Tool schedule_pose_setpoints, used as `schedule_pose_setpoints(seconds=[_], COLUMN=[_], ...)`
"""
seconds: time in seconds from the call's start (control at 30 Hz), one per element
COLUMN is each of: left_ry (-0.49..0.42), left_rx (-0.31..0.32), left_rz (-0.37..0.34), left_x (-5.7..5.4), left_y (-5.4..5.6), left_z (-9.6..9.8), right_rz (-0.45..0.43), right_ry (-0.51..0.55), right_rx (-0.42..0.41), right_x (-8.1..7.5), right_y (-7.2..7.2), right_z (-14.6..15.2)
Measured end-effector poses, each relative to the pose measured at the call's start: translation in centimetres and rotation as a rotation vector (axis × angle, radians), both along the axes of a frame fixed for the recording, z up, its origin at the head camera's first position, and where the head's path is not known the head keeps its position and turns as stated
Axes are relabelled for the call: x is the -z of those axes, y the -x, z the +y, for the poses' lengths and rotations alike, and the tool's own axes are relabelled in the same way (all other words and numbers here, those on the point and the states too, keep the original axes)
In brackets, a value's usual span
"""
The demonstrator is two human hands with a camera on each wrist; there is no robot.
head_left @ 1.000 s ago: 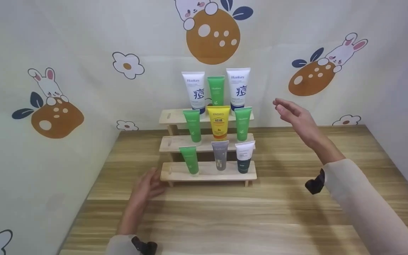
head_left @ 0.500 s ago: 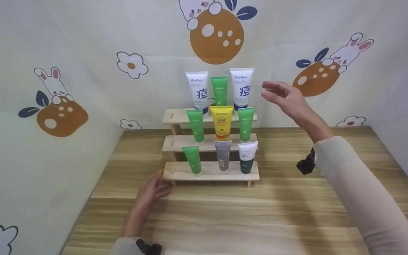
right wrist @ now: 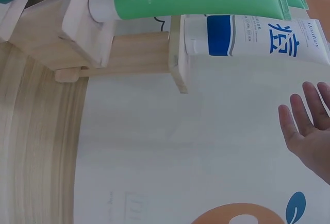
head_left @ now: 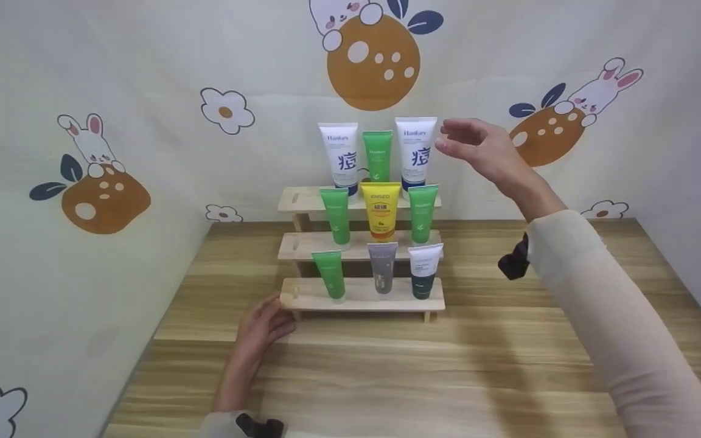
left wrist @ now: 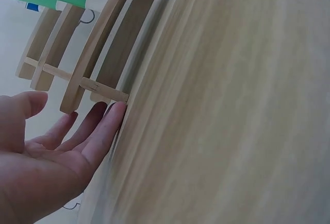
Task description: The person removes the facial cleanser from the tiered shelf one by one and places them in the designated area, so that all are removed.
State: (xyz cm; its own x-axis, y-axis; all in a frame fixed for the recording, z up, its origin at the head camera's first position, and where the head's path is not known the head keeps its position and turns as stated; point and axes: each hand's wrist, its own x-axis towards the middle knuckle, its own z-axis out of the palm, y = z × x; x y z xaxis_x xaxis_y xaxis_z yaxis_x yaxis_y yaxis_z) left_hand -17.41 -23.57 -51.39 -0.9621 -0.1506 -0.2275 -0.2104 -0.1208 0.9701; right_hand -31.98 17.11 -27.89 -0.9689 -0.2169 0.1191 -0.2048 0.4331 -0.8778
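A three-step wooden stand point(head_left: 292, 246) bears upright squeeze tubes on every step. On top, a green tube point(head_left: 378, 155) stands between a white-and-blue tube point(head_left: 339, 152) and another white-and-blue tube point(head_left: 416, 149). The middle step holds a yellow tube point(head_left: 381, 210) between two green ones. Below are a green tube point(head_left: 330, 274), a grey tube point(head_left: 383, 267) and a white-and-dark-green tube point(head_left: 425, 271). My left hand point(head_left: 260, 325) has its fingertips right at the lowest step's left end. Fingers relaxed, my right hand point(head_left: 487, 149) hovers just right of the top-right tube, holding nothing.
The stand sits on a wood-grain table point(head_left: 362, 371) near its back edge. Behind it hangs a pale cloth wall point(head_left: 277, 67) printed with rabbits, oranges and flowers, and similar cloth borders the left side. A black wrist camera point(head_left: 515, 260) sits at the right cuff.
My right hand has risen and moved left toward the top-right white-and-blue tube. My left hand has come slightly closer to the stand's lower left end. The tubes keep their places.
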Motion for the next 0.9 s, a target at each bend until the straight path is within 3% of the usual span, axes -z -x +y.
schedule_pose_setpoints(seconds=[0.57, 0.9], left_ry=[-0.021, -0.045], left_rx=[0.004, -0.005], left_rz=[0.034, 0.033], left_x=[0.3, 0.4], left_y=[-0.2, -0.4], left_z=[0.0, -0.1], right_rz=[-0.103, -0.104], right_ry=[0.094, 0.101], right_rx=[0.062, 0.083], right_x=[-0.2, -0.4], right_y=[1.6, 1.8], right_z=[-1.8, -2.8])
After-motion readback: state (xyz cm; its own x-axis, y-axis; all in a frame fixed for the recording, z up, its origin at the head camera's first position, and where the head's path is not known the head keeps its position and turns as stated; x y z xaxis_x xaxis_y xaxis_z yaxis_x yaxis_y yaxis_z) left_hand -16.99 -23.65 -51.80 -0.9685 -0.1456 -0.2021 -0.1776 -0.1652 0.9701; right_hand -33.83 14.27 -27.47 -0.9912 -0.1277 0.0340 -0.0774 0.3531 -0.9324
